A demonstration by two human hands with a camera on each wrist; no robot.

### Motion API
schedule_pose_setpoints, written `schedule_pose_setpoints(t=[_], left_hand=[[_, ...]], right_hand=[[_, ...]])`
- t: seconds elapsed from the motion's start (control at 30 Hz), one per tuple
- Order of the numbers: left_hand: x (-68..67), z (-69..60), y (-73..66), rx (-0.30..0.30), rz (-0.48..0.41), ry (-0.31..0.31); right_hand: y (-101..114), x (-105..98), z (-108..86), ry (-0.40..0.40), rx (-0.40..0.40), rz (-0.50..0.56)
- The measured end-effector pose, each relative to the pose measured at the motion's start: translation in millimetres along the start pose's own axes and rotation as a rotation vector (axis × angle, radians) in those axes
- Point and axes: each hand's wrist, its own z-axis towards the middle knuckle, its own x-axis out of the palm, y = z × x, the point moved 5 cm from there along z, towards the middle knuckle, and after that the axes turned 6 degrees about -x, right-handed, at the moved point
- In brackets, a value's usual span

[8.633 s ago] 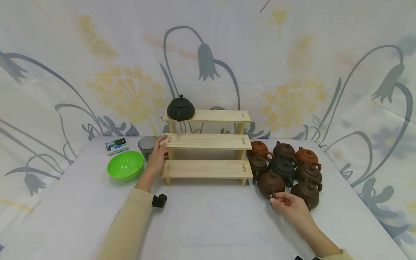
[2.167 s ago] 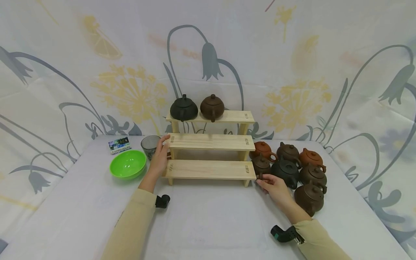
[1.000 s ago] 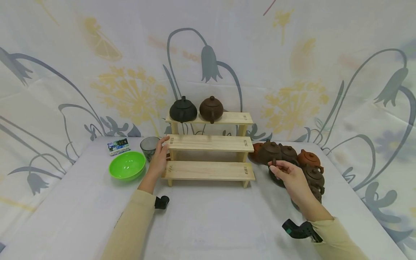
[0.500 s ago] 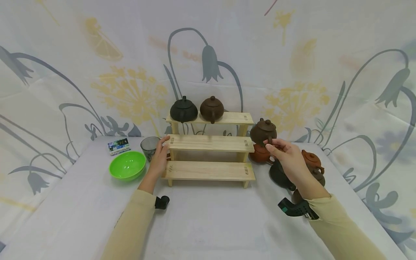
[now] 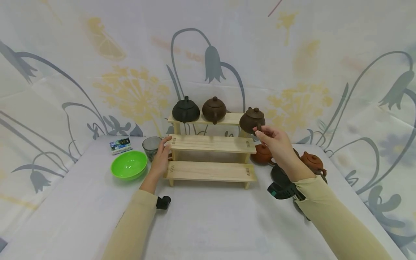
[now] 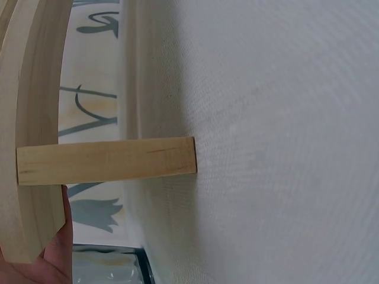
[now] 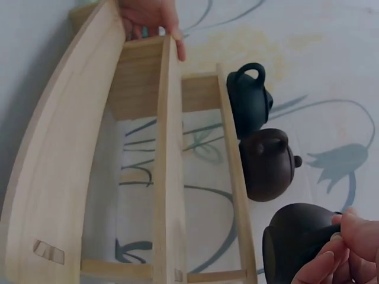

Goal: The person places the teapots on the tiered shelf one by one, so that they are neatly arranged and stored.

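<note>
My right hand (image 5: 276,146) pinches a dark brown teapot (image 5: 252,120) by its handle. It holds the teapot up at the right end of the top tier of a three-tier wooden stand (image 5: 211,171); in the right wrist view the raised teapot (image 7: 299,242) shows its underside. My left hand (image 5: 159,159) grips the left end of the middle tier, and the right wrist view shows these fingers (image 7: 172,23) round the board's end. On the top tier sit a black teapot (image 5: 186,110) at the left and a brown teapot (image 5: 214,109) beside it.
Right of the stand several teapots stand on the white cloth, among them an orange one (image 5: 261,154) and another orange one (image 5: 312,161); my right arm partly hides the group. At the left are a green bowl (image 5: 129,165), a glass (image 5: 151,146) and a small box (image 5: 120,146).
One brown teapot has joined the black one on the top tier. My right hand has lifted another from the group, up and leftward to the top tier's right end. The left hand keeps its place.
</note>
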Motion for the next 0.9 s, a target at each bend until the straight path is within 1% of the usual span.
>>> schedule_pose_setpoints(t=[0.07,0.17,0.33,0.43,0.7,0.9], left_hand=[[-0.1,0.3,0.5,0.003,0.011,-0.002],[-0.1,0.8,1.2,0.006,0.004,-0.001],[0.1,0.7,0.6,0.014,-0.030,0.003],[0.0,0.4,-0.3,0.020,-0.032,0.004],[-1.0,-1.0,-1.0,-0.003,0.016,-0.009],[-1.2,-0.6,-0.5,0.006,-0.014,0.001]], right_hand=[[1.1,2.4,5.4,-0.004,-0.012,-0.009],[2.6,6.2,13.7,-0.009,-0.019,-0.024],[1.7,11.2,27.6,-0.007,-0.003,-0.059],[-0.5,13.9,35.2,-0.006,0.012,-0.070],[-8.1,19.5,50.6,0.003,0.042,-0.052],[-6.9,22.8,57.3,0.023,0.023,-0.030]])
